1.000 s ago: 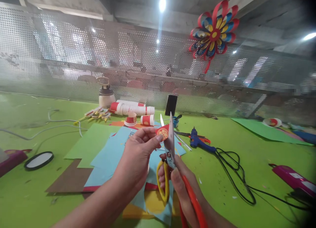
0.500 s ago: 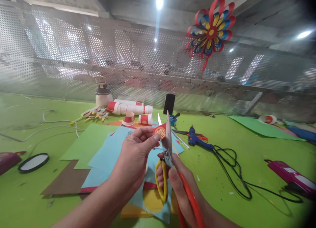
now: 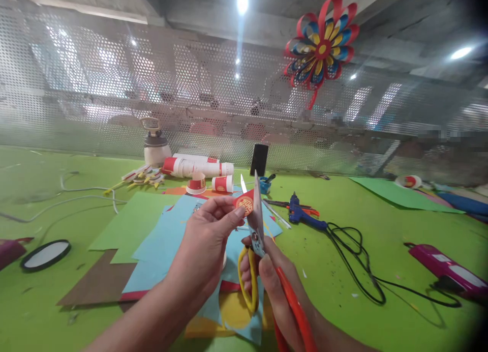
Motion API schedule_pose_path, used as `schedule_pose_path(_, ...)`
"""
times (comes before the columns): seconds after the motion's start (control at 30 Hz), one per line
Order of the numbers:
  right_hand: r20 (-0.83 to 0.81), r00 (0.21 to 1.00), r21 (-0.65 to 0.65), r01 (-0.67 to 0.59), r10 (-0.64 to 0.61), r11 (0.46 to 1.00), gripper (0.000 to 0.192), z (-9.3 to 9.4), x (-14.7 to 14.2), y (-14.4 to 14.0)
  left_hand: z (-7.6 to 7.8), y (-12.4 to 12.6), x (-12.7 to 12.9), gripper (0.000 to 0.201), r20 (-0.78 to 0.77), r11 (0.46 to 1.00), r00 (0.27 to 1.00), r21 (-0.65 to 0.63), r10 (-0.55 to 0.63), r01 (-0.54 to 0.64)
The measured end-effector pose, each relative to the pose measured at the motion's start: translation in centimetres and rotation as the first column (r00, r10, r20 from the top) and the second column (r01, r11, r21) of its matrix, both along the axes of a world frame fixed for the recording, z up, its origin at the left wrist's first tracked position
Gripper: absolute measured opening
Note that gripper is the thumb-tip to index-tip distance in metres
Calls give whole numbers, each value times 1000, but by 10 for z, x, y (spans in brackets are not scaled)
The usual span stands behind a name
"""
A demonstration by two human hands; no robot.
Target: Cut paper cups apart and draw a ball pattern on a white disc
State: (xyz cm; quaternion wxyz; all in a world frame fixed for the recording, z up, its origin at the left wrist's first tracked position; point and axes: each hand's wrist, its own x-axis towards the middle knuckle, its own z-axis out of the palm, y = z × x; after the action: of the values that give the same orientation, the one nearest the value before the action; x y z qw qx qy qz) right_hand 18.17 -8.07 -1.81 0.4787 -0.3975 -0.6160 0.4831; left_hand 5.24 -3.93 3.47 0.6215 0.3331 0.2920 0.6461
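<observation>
Pinching the red printed piece [image 3: 246, 201], the left hand [image 3: 205, 235] apparently steadies it between the parted blades of the scissors [image 3: 258, 224]. Just below it, the right hand [image 3: 276, 291] grips both handles, probably controlling their spread.

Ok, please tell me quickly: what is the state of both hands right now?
Left hand: closed, pinching a red printed paper piece.
Right hand: closed, holding scissors that are open.

Glue gun [image 3: 301, 212] right of scissors [image 3: 258, 207], sprayer [image 3: 156, 154] behind paper sheets [image 3: 162, 245]
</observation>
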Motion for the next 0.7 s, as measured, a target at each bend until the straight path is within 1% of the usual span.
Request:
schedule_pose_path(0.17, -26, 1000, 7, -9, 9, 1000, 54, -1, 0, 0, 1, -1, 0, 25, 14, 1000, 1000, -2, 5, -5)
schedule_pose_path(0.5, -39, 999, 76, -3, 6, 997, 56, 1, -3, 1, 1, -2, 1, 26, 14, 1000, 1000, -20, 0, 0)
schedule_pose_path(0.7, -25, 999, 43, 21, -20, 999, 56, -2, -2, 0, -3, -3, 2, 25, 14, 1000, 1000, 3, -5, 5)
